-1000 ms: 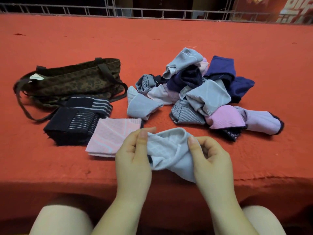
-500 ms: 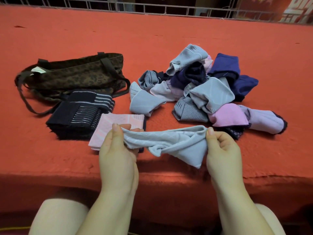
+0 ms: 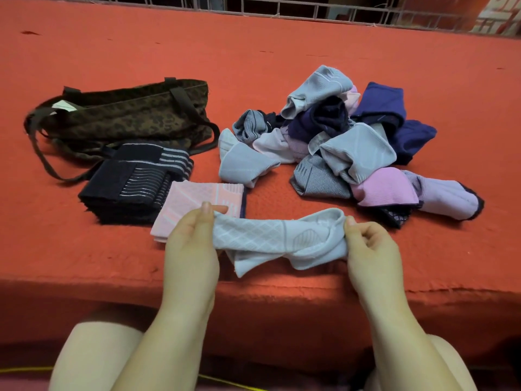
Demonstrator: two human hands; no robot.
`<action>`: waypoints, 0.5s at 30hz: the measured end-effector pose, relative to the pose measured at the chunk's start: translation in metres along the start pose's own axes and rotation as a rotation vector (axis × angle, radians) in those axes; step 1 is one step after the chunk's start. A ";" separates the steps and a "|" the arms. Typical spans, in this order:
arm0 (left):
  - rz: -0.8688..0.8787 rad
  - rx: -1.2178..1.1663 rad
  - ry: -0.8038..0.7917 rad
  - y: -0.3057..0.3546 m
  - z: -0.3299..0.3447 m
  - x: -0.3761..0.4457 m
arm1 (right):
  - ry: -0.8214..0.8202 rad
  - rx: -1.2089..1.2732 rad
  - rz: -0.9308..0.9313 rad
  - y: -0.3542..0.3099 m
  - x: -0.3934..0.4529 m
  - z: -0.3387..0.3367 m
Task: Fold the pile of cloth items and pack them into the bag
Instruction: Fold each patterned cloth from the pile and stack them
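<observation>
Knees: two bare knees point(image 3: 95, 354) are seen at the bottom edge, at the near side of the bench point(image 3: 282, 46), which is covered in red-orange cloth.
Left hand: the left hand point(image 3: 191, 249) is closed in a pinch on the left end of a pale blue-grey cloth item point(image 3: 270, 238), thumb on top, one finger extended past it toward the pink piece.
Right hand: the right hand point(image 3: 369, 249) is curled, and the right end of the same item is pinched between thumb and fingers.
Held item: it is stretched sideways between the two hands just above the near edge of the bench; a diamond pattern is shown on its left half, and a twisted fold hangs below its middle.
Folded pink cloth: a folded pink cloth point(image 3: 197, 204) is laid flat just beyond the left hand, partly hidden by it.
Folded dark stack: a stack of navy striped folded pieces point(image 3: 135, 184) is set touching the left edge of the pink one.
Bag: a brown leopard-print bag point(image 3: 127, 114) with dark straps is laid on its side beyond the stack, at far left.
Pile: an unfolded pile of cloth items point(image 3: 338, 142) in grey-blue, lilac, pink and navy is heaped right of centre, beyond the right hand.
Railing: a metal railing point(image 3: 296, 7) is seen along the far edge.
</observation>
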State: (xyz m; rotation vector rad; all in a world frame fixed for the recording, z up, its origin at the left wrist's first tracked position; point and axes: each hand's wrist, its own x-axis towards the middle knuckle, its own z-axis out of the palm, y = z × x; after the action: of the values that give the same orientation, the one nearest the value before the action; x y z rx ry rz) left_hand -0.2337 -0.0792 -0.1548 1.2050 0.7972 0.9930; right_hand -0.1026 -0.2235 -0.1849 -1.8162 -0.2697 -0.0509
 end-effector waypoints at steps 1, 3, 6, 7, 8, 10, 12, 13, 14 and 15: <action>0.026 0.037 0.001 0.000 -0.001 -0.001 | -0.007 0.012 -0.026 -0.002 -0.004 0.001; 0.062 0.065 0.008 0.003 0.001 -0.003 | -0.008 0.041 -0.117 -0.009 -0.016 0.004; 0.064 0.063 0.024 0.004 0.002 -0.005 | -0.039 -0.056 -0.430 -0.017 -0.033 0.013; 0.064 0.063 0.029 0.003 0.002 -0.005 | -0.084 -0.111 -0.521 -0.016 -0.036 0.015; 0.065 0.077 0.030 0.002 0.001 -0.004 | -0.126 -0.164 -0.568 -0.012 -0.036 0.018; 0.115 0.163 0.010 -0.003 -0.002 -0.003 | -0.221 -0.183 -0.489 -0.009 -0.032 0.022; 0.295 0.304 -0.030 -0.006 -0.007 -0.005 | -0.294 -0.169 -0.369 -0.008 -0.025 0.025; 0.438 0.406 -0.052 -0.006 -0.009 -0.006 | -0.318 -0.189 -0.335 -0.008 -0.022 0.026; 0.596 0.515 -0.089 -0.006 -0.011 -0.007 | -0.334 -0.218 -0.312 -0.009 -0.018 0.027; 0.728 0.611 -0.149 -0.008 -0.012 -0.007 | -0.347 -0.245 -0.301 -0.011 -0.014 0.029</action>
State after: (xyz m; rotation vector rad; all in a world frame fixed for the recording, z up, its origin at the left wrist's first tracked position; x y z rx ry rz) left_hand -0.2457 -0.0815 -0.1650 2.1663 0.5540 1.2555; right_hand -0.1218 -0.1959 -0.1850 -2.0088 -0.8121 0.0218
